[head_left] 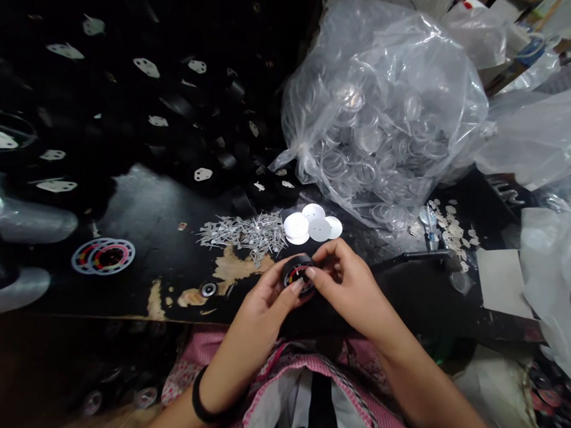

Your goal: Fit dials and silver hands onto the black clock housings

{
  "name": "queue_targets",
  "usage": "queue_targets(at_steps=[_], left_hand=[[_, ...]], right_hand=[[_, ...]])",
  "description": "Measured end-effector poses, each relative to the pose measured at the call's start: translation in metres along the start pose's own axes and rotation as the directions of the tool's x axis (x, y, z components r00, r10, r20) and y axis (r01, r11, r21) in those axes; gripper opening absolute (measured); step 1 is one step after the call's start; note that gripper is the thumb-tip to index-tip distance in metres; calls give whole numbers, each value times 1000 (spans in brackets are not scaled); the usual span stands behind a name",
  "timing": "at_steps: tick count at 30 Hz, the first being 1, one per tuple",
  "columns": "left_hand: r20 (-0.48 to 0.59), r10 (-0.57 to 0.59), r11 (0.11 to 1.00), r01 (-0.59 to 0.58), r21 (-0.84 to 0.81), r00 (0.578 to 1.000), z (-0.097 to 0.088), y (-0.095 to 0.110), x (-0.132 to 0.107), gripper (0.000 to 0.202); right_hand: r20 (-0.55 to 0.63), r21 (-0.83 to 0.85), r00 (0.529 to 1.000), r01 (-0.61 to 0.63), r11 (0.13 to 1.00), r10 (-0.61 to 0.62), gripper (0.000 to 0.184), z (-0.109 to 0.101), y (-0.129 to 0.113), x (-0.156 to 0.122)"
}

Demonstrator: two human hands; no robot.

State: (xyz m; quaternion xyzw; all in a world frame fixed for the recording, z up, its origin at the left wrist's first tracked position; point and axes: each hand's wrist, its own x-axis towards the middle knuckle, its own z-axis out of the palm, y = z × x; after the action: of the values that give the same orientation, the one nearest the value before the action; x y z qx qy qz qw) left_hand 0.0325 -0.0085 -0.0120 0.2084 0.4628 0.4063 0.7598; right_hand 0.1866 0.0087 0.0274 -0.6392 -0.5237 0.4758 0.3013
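Both hands meet at the near edge of a black worktable (153, 207). Between them is a small round black gauge part (298, 274) with a red-and-white dial face. My left hand (265, 297) curls round its left side, thumb on the dial. My right hand (348, 280) pinches its right rim with fingers closed. Just beyond lie a few white round discs (313, 225) and a heap of small thin metal needles (243, 231).
A big clear plastic bag of transparent round lenses (380, 115) stands at the back right. Many black housings (181, 105) with white tabs pile up at the back left. Printed dial stickers (104, 255) lie at left. More plastic bags (557, 271) crowd the right edge.
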Motion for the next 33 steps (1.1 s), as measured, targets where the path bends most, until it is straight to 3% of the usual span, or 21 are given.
queue_targets(at_steps=[3, 6, 8, 10, 12, 14, 17, 21, 27, 33], left_hand=[[-49, 28, 987, -20, 161, 998, -12, 3, -6, 37], [-133, 129, 947, -82, 311, 983, -28, 10, -14, 38], [-194, 144, 947, -78, 312, 970, -37, 15, -18, 39], [-243, 140, 966, -79, 246, 960, -42, 20, -21, 39], [-294, 156, 984, -121, 131, 943, -45, 25, -22, 32], [-358, 172, 984, -178, 15, 918, -47, 30, -22, 24], [-421, 169, 973, -220, -74, 891, -49, 35, -21, 18], [-377, 178, 966, -235, -111, 909, -47, 34, -18, 17], [-356, 208, 934, -293, -206, 911, -39, 29, -12, 15], [-262, 200, 931, -266, -249, 944, -30, 30, -2, 16]], right_hand=[[111, 19, 993, 30, 999, -32, 10, 0, 0, -5], [167, -167, 975, 177, 970, -149, 5, 4, -5, 6], [167, -424, 964, 259, 868, -206, 10, 11, -10, 20], [193, -639, 957, 291, 712, -218, 14, 20, -16, 34], [238, -740, 949, 315, 594, -207, 17, 27, -20, 44], [268, -776, 941, 337, 532, -206, 17, 33, -23, 47], [331, -761, 923, 384, 523, -197, 18, 38, -25, 46], [397, -731, 885, 465, 500, -243, 18, 52, -24, 42], [302, -815, 922, 381, 437, -242, 19, 76, -28, 40], [249, -810, 947, 319, 493, -202, 20, 60, -18, 42]])
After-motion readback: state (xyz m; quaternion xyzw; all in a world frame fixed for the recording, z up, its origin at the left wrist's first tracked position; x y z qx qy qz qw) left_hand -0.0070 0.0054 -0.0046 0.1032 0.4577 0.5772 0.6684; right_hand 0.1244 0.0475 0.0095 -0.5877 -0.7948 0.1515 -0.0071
